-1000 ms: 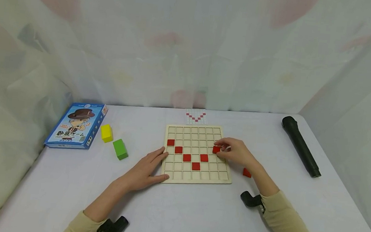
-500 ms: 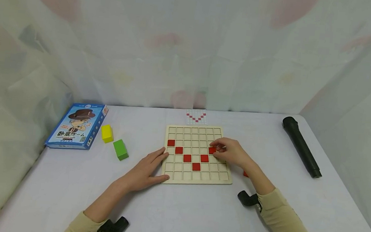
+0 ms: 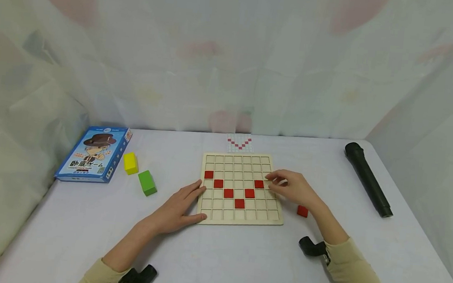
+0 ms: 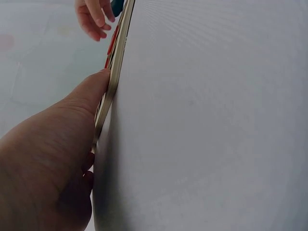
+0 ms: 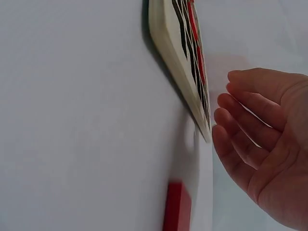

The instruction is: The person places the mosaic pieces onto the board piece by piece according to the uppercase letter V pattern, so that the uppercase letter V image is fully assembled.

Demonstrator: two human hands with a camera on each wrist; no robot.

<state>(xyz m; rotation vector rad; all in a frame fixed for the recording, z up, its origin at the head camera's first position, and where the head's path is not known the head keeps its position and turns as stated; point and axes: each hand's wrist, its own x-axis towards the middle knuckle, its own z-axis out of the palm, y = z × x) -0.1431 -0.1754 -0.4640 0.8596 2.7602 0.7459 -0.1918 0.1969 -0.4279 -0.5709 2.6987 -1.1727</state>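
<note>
A pale wooden grid board [image 3: 220, 213] lies on the white table with several red squares [image 3: 239, 204] set in its cells in a V shape. My left hand [image 3: 176, 209] rests along the board's left edge, thumb at the near corner and fingers spread. Just above the right edge hovers my right hand [image 3: 293, 187], near the topmost red square on that side. Its fingers bend loosely and hold nothing in the right wrist view. A loose red block [image 3: 302, 211], also in the right wrist view [image 5: 178, 207], lies right of the board, below the right hand.
Behind the board is a small printed card [image 3: 240, 143] with a red V pattern. To the left are a yellow block [image 3: 130, 162], a green block [image 3: 148, 182] and a blue game box [image 3: 92, 153]. A dark cylinder [image 3: 369, 178] lies far right.
My right hand slid the red square left into line with the others, then let go and drew back to the right. The loose red block shows more fully. My left hand stayed put.
</note>
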